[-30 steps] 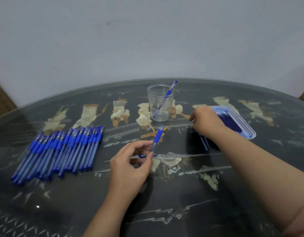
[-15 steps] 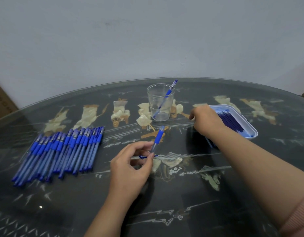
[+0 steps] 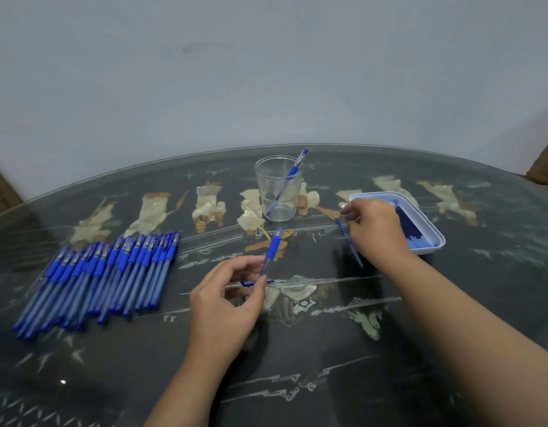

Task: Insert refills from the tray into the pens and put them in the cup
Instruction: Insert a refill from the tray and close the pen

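Note:
My left hand (image 3: 226, 300) pinches a clear pen barrel with a blue grip (image 3: 272, 249) above the table's middle; a small blue pen part (image 3: 251, 283) shows under its fingers. My right hand (image 3: 374, 229) holds a thin blue refill (image 3: 349, 241) just left of the white tray (image 3: 433, 229), which carries several dark blue refills (image 3: 408, 224). The clear cup (image 3: 279, 188) stands upright behind, with one finished pen (image 3: 289, 175) leaning inside it.
Several blue pens (image 3: 100, 272) lie in a row on the left of the dark glass-topped table (image 3: 297, 349). Cardboard boxes (image 3: 1, 192) stand at the far left and far right edges. A white wall rises behind the table.
My right hand has drawn back from the tray toward the left, bringing a refill out with it. My left hand and its pen barrel have stayed in place.

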Demonstrator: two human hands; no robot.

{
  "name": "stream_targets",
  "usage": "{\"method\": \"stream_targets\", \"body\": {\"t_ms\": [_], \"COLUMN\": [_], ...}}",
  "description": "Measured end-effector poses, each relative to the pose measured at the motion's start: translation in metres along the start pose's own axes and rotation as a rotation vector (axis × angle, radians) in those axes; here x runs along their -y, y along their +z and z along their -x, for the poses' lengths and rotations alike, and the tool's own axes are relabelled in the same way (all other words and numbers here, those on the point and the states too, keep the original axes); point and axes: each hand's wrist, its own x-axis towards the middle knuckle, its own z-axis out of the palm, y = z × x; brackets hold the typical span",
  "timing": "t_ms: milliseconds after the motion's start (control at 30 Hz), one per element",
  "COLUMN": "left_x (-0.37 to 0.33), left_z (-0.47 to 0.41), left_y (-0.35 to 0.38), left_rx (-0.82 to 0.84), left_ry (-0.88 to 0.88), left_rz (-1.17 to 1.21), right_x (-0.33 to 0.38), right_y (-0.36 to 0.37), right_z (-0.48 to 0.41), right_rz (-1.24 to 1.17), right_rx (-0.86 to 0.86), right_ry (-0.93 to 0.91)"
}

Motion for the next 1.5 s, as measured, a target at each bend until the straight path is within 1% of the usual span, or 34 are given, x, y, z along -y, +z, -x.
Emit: {"method": "stream_targets", "body": {"t_ms": [67,167,233,333,400,567,667,833,1167,1300,1367,1400,1467,1500], "left_x": [0.000,0.000,0.000,0.000,-0.001,-0.003,-0.002,0.001,0.005,0.005,0.004,0.004,0.003,0.002], "left_z": [0.001,0.002,0.002,0.003,0.003,0.004,0.004,0.004,0.003,0.003,0.002,0.002,0.002,0.002], "left_y": [0.000,0.001,0.001,0.001,0.001,0.002,0.003,0.002,0.003,0.003,0.002,0.002,0.002,0.002], "left_rx": [-0.003,-0.003,-0.008,-0.019,-0.036,-0.066,-0.062,-0.052,-0.047,-0.042,-0.043,-0.044,-0.046,-0.047], "left_ry": [-0.003,0.006,0.009,0.010,0.023,0.020,0.021,0.017,0.014,0.014,0.005,0.003,0.005,0.005], "left_rz": [0.002,-0.004,-0.005,-0.010,-0.014,-0.012,-0.024,-0.053,-0.039,-0.032,-0.024,-0.022,-0.017,-0.008], "right_x": [-0.001,-0.001,-0.004,-0.015,-0.026,-0.036,-0.035,-0.033,-0.028,-0.026,-0.021,-0.017,-0.004,0.005], "right_y": [-0.003,-0.001,0.000,-0.006,-0.010,-0.009,-0.011,-0.013,-0.008,-0.013,-0.021,-0.025,-0.030,-0.032], "right_z": [0.010,0.028,0.037,0.039,0.033,0.016,0.010,0.006,0.000,0.000,0.001,0.003,0.009,0.014], "right_rz": [-0.065,-0.031,-0.044,-0.043,-0.011,0.043,0.023,0.026,0.078,0.078,-0.017,-0.116,-0.379,-0.549], "right_rx": [-0.051,-0.084,-0.136,-0.192,-0.168,0.050,0.107,0.124,0.128,0.095,0.039,0.002,-0.042,-0.031], "right_ry": [0.046,-0.031,-0.048,0.055,0.126,0.218,0.255,0.293,0.405,0.412,0.419,0.426,0.456,0.478]}}
